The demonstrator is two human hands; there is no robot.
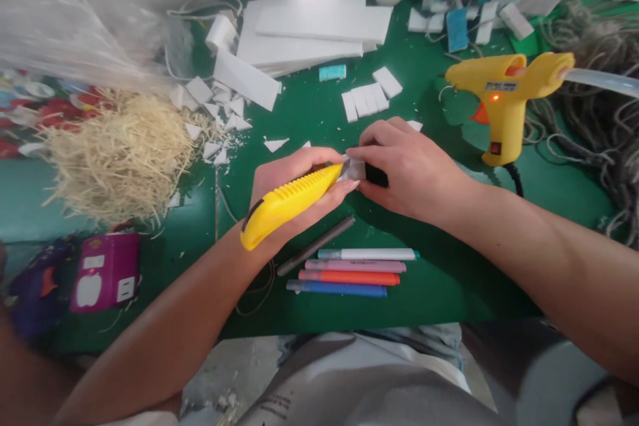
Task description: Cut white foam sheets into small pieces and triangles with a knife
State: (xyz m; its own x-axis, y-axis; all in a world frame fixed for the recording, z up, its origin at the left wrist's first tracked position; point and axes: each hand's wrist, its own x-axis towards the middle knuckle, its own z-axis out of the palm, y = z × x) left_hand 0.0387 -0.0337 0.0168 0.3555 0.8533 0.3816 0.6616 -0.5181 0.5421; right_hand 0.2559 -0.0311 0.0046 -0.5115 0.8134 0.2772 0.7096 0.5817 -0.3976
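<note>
My left hand [299, 180] is closed around a yellow box cutter [292, 203], whose blade end points up and right toward my other hand. At its tip sits a small whitish foam piece [355, 169], pinched by the fingers of my right hand [407, 163]. The left fingertips come up against the same piece. A black object [375, 174] shows under my right fingers; its kind is unclear. Just below the hands lie a grey marker [317, 246] and white [369, 254], pink [355, 266], orange [349, 277] and blue [337, 288] markers.
Foam sheets [319, 26] are stacked at the back, with cut foam strips [366, 102] nearer. A yellow glue gun [504, 100] with its light on stands right, before grey cord [589, 80]. Left are a straw heap [120, 153] and a magenta box [106, 273].
</note>
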